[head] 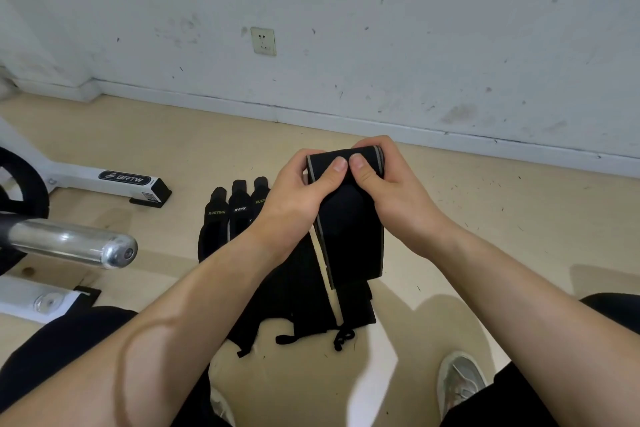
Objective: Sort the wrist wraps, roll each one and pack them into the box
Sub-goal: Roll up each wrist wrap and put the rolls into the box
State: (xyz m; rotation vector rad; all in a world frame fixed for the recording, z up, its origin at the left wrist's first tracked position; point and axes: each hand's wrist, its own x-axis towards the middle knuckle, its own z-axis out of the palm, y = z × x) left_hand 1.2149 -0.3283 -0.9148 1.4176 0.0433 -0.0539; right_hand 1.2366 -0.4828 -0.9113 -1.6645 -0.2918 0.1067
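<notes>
At centre frame, the left hand [304, 194] and right hand [388, 184] both pinch the black wrist wrap [349, 218], thumbs pressed on its rolled top. Keep the tan edges aligned and the turns tight. No box is visible.

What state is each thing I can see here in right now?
Held wrap: top end rolled, the rest hanging loose.
Left hand: gripping the roll, thumb pressing it.
Right hand: gripping the roll, thumb pressing it.
Floor wraps: three, unrolled, lying side by side.
Wall socket: nothing plugged in.
</notes>
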